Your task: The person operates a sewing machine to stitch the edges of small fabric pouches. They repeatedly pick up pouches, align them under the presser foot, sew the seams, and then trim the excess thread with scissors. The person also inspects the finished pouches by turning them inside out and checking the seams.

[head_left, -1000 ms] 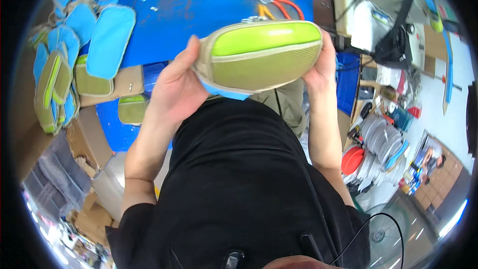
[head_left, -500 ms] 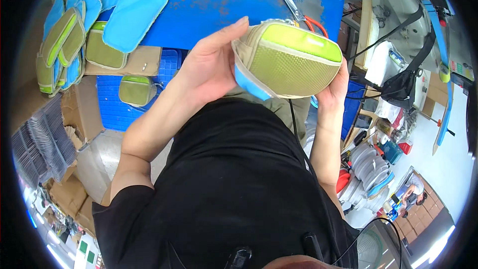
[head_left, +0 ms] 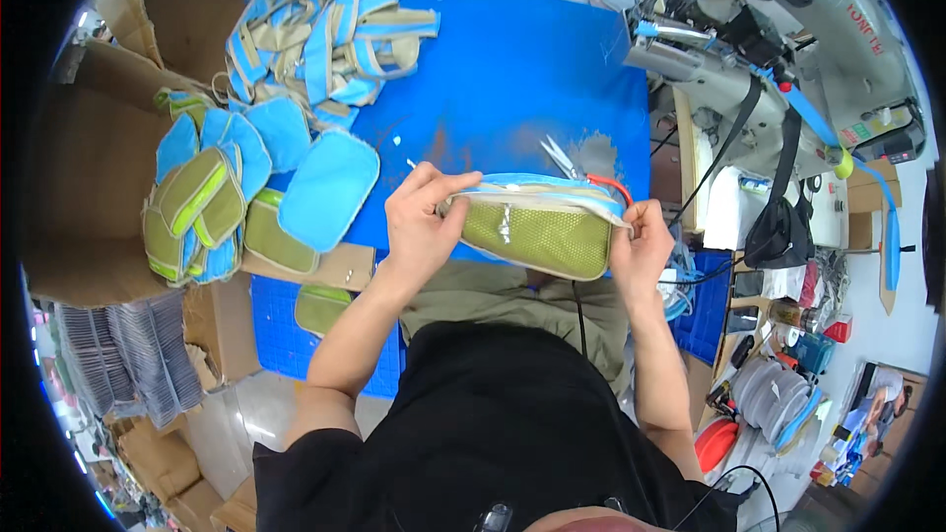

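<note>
A small pouch (head_left: 537, 239) is stretched between my two hands above the near edge of the table. Its olive mesh side faces me, with beige edging and a strip of blue along the top; a small whitish mark or piece shows on the mesh. My left hand (head_left: 429, 217) pinches the pouch's upper left corner between thumb and fingers. At the opposite end, my right hand (head_left: 641, 246) grips the upper right corner. Just beyond the pouch lie scissors (head_left: 562, 158) with red handles, partly hidden by it.
Blue and olive pouch panels (head_left: 330, 192) are piled left on the blue table (head_left: 493, 69), near a heap of blue-beige strips (head_left: 325, 39). A sewing machine (head_left: 690, 59) stands at right. Cardboard boxes (head_left: 89, 187) line the left; another pouch (head_left: 322, 308) sits in a blue crate (head_left: 281, 335).
The pouch has been turned, so its lime panel no longer shows and its upper edge faces up. My hands have shifted from its sides to its upper corners. The view takes in more table.
</note>
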